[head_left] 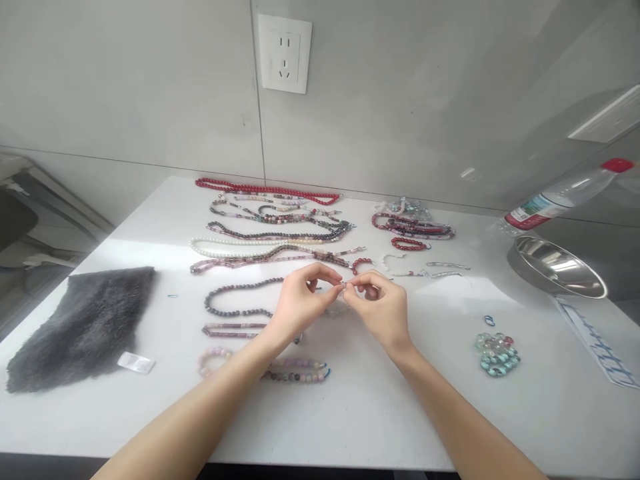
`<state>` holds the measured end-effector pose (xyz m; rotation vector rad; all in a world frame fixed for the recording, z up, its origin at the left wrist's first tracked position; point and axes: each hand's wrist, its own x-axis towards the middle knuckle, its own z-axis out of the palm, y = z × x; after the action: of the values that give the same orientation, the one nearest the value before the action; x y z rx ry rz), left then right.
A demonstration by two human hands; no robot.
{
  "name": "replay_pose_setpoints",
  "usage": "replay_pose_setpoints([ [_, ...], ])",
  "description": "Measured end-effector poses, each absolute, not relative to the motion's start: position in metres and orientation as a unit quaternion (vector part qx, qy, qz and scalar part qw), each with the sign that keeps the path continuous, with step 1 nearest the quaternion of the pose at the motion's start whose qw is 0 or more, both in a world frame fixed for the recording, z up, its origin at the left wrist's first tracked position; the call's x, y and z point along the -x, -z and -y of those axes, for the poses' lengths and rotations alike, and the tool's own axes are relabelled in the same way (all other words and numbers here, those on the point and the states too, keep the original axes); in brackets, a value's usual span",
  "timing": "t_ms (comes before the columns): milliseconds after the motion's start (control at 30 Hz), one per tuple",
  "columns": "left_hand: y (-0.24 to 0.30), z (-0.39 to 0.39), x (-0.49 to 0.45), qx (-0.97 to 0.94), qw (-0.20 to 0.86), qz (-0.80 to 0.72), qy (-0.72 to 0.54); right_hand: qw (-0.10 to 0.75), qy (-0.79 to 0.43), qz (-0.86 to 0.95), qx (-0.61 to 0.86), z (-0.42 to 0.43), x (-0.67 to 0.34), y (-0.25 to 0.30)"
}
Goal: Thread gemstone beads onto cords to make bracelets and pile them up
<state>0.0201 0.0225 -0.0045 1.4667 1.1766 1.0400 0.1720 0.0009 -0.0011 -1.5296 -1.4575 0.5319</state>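
Over the middle of the table, my left hand (pixel 305 300) and my right hand (pixel 383 308) meet at the fingertips, each in a pinch. What they grip is too small to make out; a few pale, clear beads (pixel 338 309) show blurred just below. Behind my hands lies a short red bead strand (pixel 362 263). A dark bead strand (pixel 220 312) curves out to the left of my left hand. Partly covered by my left forearm are purple tube beads (pixel 230 327) and a strand of pastel round beads (pixel 300 377).
Several bead strands (pixel 280 233) lie in rows at the back, with more bracelets (pixel 415 227) to their right. On the right stand a steel bowl (pixel 555 267), a tilted bottle (pixel 545 207) and turquoise beads (pixel 500 360). A grey fur cloth (pixel 85 327) lies left.
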Motion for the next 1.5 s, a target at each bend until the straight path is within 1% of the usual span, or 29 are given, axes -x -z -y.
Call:
replay_pose_setpoints([
  [133,0.002,-0.022,-0.02,-0.586,0.497,-0.481,-0.422,0.468,-0.335,0.52,0.632,-0.004,-0.173,0.003],
  [200,0.003,-0.021,-0.02,-0.583,0.501,-0.484,-0.419,0.466,-0.357,0.516,0.624,-0.005,-0.174,0.003],
  [267,0.004,-0.02,-0.019,-0.583,0.488,-0.498,-0.417,0.464,-0.313,0.565,0.606,-0.004,-0.176,0.003],
  [367,0.007,-0.02,-0.019,-0.594,0.463,-0.509,-0.416,0.462,-0.195,0.655,0.566,0.0,-0.177,0.001],
  [433,0.008,-0.02,-0.019,-0.603,0.457,-0.508,-0.411,0.461,-0.136,0.686,0.546,0.001,-0.178,0.001],
  [500,0.008,-0.019,-0.019,-0.607,0.457,-0.51,-0.404,0.461,-0.102,0.698,0.538,0.001,-0.179,0.003],
  [733,0.007,-0.017,-0.021,-0.613,0.451,-0.511,-0.399,0.457,-0.081,0.699,0.544,-0.001,-0.178,0.007],
  [900,0.0,-0.014,-0.024,-0.606,0.44,-0.527,-0.402,0.471,-0.077,0.681,0.556,-0.001,-0.175,0.006],
  [1000,-0.004,-0.014,-0.025,-0.591,0.46,-0.529,-0.399,0.476,-0.116,0.656,0.573,-0.001,-0.175,0.006],
  [1200,0.0,-0.018,-0.022,-0.555,0.513,-0.523,-0.395,0.477,-0.244,0.591,0.604,-0.002,-0.175,0.003],
  [1433,0.001,-0.02,-0.018,-0.516,0.585,-0.493,-0.385,0.461,-0.472,0.474,0.583,-0.006,-0.179,-0.001],
  [1500,0.0,-0.021,-0.017,-0.513,0.598,-0.485,-0.379,0.446,-0.517,0.451,0.575,-0.008,-0.181,-0.001],
])
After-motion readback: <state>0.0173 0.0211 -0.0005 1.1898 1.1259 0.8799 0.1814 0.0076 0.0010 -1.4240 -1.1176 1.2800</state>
